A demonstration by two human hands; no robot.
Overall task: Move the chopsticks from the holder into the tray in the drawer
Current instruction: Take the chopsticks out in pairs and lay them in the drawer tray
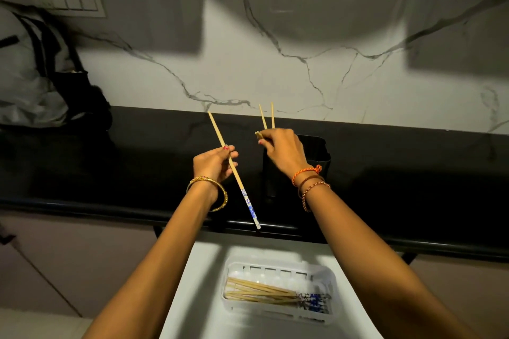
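My left hand (214, 160) grips one wooden chopstick (242, 190) around its middle; its blue patterned end points down toward the drawer. My right hand (283, 151) is closed on chopsticks (264, 118) at the top of the black holder (316, 151) on the counter; two pale tips stick up above my fingers. Most of the holder's front is hidden behind my right hand and wrist. Below, the white tray (327, 278) in the open drawer holds several chopsticks (264, 293) lying sideways, blue ends to the right.
The black counter (137, 173) runs across the view, with a marble wall behind it. A grey and black bag (38, 74) sits at the far left of the counter. The white drawer (201, 297) stands open under the counter edge, cabinet fronts either side.
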